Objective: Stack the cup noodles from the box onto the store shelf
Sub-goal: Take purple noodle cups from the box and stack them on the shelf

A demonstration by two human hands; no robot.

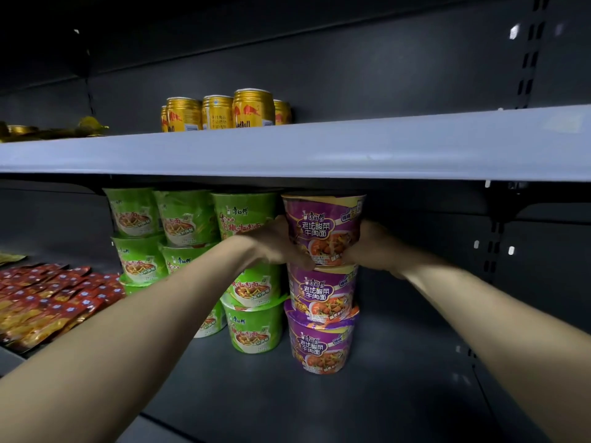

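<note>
Under the shelf (287, 155), left hand (271, 247) and right hand (371, 247) clasp top cup (323, 228), lid hidden.

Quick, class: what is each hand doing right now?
Left hand: gripping the top purple cup.
Right hand: gripping the same cup.

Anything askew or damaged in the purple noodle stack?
Yes, mildly. The middle purple cup sits slightly tilted on the bottom purple cup, whose film at the rim looks crumpled. The top purple cup, gripped by left hand and right hand, almost meets the upper shelf.
</note>
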